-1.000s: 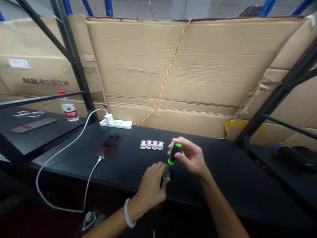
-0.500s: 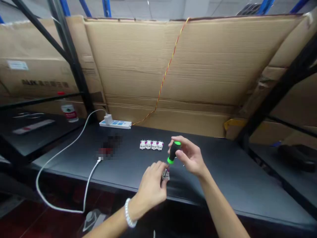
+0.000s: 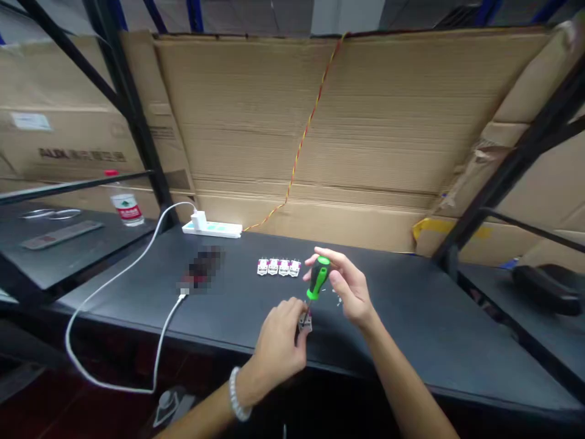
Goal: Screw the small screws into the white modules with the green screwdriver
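Note:
A small white part with a purple edge (image 3: 305,322) is pinched between the fingers and thumb of my left hand (image 3: 281,335), close to the table's front edge. My right hand (image 3: 350,286) has its fingers curled around the handle of a black and green screwdriver (image 3: 319,275). The screwdriver stands nearly upright, tilted a little, with its shaft reaching down onto the white part. Its tip is too small to make out. Beyond my hands, several similar white and purple parts (image 3: 278,267) sit side by side in a row. Tiny white pieces (image 3: 339,300) lie by my right hand.
On the black table (image 3: 219,317), a white power strip (image 3: 212,229) stands at the back left with a white cable (image 3: 109,280) looping forward. A bottle (image 3: 127,207) is on the left shelf. Cardboard (image 3: 365,134) walls the back; a black object (image 3: 547,289) lies right.
The screwdriver handle has turned, with its green stripe now facing me, and my right fingers have shifted slightly left around it. My left hand and the white part have barely moved.

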`<act>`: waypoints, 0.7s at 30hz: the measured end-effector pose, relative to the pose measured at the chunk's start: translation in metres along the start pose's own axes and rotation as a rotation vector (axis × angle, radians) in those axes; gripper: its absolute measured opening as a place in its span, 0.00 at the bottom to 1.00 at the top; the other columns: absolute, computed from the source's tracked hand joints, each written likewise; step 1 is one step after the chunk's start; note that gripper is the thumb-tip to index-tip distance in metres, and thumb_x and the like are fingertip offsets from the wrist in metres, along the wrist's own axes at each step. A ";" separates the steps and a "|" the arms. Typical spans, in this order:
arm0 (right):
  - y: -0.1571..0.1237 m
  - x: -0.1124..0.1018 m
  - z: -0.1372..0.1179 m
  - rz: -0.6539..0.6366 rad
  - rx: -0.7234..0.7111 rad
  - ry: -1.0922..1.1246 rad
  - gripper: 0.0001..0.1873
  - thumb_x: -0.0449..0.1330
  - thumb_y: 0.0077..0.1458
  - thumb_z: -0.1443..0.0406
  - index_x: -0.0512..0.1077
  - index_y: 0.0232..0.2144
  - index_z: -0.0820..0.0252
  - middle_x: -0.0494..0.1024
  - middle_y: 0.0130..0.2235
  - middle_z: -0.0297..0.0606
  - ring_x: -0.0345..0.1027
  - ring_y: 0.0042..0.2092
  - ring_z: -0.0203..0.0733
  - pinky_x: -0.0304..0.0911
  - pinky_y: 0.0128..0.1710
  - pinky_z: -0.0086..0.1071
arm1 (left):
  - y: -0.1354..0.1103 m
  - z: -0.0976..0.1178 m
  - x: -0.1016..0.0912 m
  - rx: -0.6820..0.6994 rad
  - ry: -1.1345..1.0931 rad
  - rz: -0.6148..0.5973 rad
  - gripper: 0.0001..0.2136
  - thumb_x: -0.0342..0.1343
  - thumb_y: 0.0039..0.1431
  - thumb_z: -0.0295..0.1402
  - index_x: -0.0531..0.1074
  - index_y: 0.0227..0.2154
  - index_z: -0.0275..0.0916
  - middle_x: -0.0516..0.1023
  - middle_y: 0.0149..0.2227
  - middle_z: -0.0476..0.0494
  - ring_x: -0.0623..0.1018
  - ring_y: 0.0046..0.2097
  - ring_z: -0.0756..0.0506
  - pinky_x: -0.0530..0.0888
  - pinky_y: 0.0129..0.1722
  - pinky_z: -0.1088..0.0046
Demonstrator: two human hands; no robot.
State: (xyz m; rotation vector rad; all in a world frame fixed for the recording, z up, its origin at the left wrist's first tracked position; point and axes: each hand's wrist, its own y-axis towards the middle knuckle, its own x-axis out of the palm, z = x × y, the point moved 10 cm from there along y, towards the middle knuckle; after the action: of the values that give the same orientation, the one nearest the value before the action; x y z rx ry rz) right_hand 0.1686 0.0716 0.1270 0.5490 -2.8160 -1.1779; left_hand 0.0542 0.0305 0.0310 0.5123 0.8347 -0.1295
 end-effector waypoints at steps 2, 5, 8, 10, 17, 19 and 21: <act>0.000 0.001 -0.003 -0.008 0.010 0.041 0.18 0.56 0.73 0.58 0.72 0.62 0.45 0.82 0.51 0.42 0.83 0.43 0.44 0.81 0.39 0.39 | 0.000 -0.001 0.000 -0.004 -0.003 -0.002 0.11 0.54 0.60 0.22 0.67 0.42 0.43 0.76 0.43 0.43 0.74 0.44 0.38 0.72 0.45 0.60; 0.002 -0.001 -0.005 0.010 0.013 0.055 0.17 0.59 0.71 0.59 0.72 0.59 0.48 0.84 0.50 0.43 0.84 0.43 0.45 0.81 0.37 0.37 | 0.001 -0.001 0.000 -0.004 0.000 -0.002 0.10 0.54 0.60 0.23 0.67 0.42 0.43 0.76 0.44 0.43 0.74 0.45 0.38 0.72 0.45 0.60; 0.004 -0.001 -0.004 0.029 0.014 0.049 0.16 0.63 0.69 0.60 0.72 0.57 0.50 0.84 0.51 0.44 0.84 0.41 0.45 0.80 0.35 0.37 | 0.002 -0.001 0.001 -0.005 -0.006 -0.010 0.10 0.54 0.60 0.22 0.67 0.41 0.43 0.76 0.43 0.43 0.74 0.45 0.38 0.72 0.45 0.60; 0.004 0.001 -0.003 0.034 -0.003 0.062 0.16 0.65 0.67 0.62 0.70 0.55 0.49 0.84 0.52 0.43 0.84 0.41 0.44 0.80 0.35 0.36 | 0.002 -0.002 0.001 -0.010 -0.013 -0.017 0.10 0.54 0.60 0.22 0.67 0.41 0.43 0.76 0.43 0.43 0.74 0.44 0.38 0.72 0.45 0.60; 0.001 0.001 -0.003 0.034 -0.064 0.047 0.19 0.64 0.68 0.61 0.72 0.60 0.44 0.82 0.50 0.39 0.82 0.39 0.40 0.80 0.36 0.35 | 0.001 -0.001 0.001 -0.013 -0.005 -0.025 0.09 0.55 0.61 0.22 0.68 0.40 0.43 0.76 0.44 0.43 0.74 0.46 0.38 0.72 0.47 0.60; 0.000 0.003 -0.005 -0.018 -0.041 0.042 0.19 0.58 0.72 0.59 0.73 0.62 0.44 0.81 0.53 0.42 0.82 0.42 0.42 0.80 0.39 0.38 | 0.001 0.000 0.001 0.000 -0.012 -0.028 0.08 0.55 0.61 0.22 0.69 0.39 0.42 0.76 0.45 0.44 0.74 0.46 0.38 0.72 0.48 0.60; 0.000 0.003 -0.006 -0.046 -0.024 0.038 0.19 0.53 0.74 0.59 0.72 0.63 0.42 0.81 0.54 0.42 0.82 0.44 0.44 0.80 0.42 0.41 | 0.001 0.002 0.000 0.011 -0.021 -0.030 0.08 0.55 0.61 0.21 0.70 0.38 0.42 0.77 0.45 0.44 0.75 0.46 0.39 0.73 0.48 0.60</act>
State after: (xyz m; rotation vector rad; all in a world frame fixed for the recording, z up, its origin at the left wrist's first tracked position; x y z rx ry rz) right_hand 0.1668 0.0661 0.1308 0.6315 -2.7680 -1.1942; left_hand 0.0563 0.0305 0.0322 0.5077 0.8220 -0.1666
